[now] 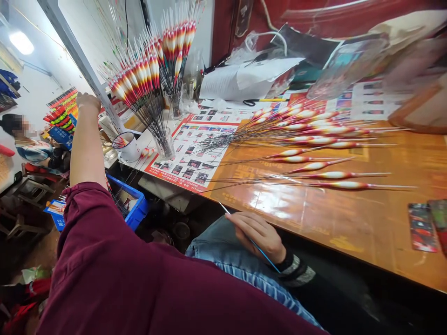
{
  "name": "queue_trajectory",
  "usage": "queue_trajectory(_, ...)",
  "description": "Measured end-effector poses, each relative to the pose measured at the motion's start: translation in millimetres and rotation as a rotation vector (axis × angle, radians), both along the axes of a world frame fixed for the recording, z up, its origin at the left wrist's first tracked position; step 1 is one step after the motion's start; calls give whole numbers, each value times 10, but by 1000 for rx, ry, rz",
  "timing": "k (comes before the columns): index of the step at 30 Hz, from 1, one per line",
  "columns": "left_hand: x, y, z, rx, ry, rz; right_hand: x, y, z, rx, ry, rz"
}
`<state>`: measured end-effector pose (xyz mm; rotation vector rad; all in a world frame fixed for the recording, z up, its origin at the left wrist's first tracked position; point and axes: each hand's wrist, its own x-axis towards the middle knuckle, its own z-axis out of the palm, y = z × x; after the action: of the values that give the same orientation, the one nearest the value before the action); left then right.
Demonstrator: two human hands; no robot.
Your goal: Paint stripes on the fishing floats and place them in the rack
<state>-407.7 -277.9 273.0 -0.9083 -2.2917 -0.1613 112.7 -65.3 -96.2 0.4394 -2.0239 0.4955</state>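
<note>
My left hand (89, 101) stretches far out to the left, beside a slanted metal post (82, 63). Its fingers look curled, and what they hold, if anything, is hidden. Beyond it stand bright red, yellow and green floats (63, 111). Over my lap, by the table's front edge, my right hand (260, 235) is closed around a thin white-tipped blue stick (267, 258). Its pale tip points up and left. Red, white and yellow fishing floats (321, 139) lie fanned on the table, their thin black stems pointing left.
Glasses (165, 144) hold upright bunches of finished-looking floats (139, 77). Next to them is a white enamel mug (126, 148). A blue crate (138, 207) sits below. Papers (244, 77) and plastic lie at the back of the wooden table (314, 223). Another person (33, 149) sits far left.
</note>
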Motion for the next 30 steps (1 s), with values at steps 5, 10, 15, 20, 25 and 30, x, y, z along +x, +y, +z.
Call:
queue_trajectory(5,250,147,17,-18,-109,279,8,-12,41,-15,3,-15)
queue_trajectory(10,1059,172,-129,-9,48,176,39,-9,96,-68,1,-8)
queue_trajectory(15,2347,206,-844,153,196,-196,116,11,185,-149,24,-81)
queue_trajectory(20,3162,816,-1772,-22,-95,-632,249,57,359,-96,83,-181)
queue_trajectory(25,3475,1780,-2363,-231,-297,-817,450,211,408,-102,140,-301)
queue_trajectory(30,3501,2238,-2576,-285,-339,-699,765,385,349,-156,160,-418)
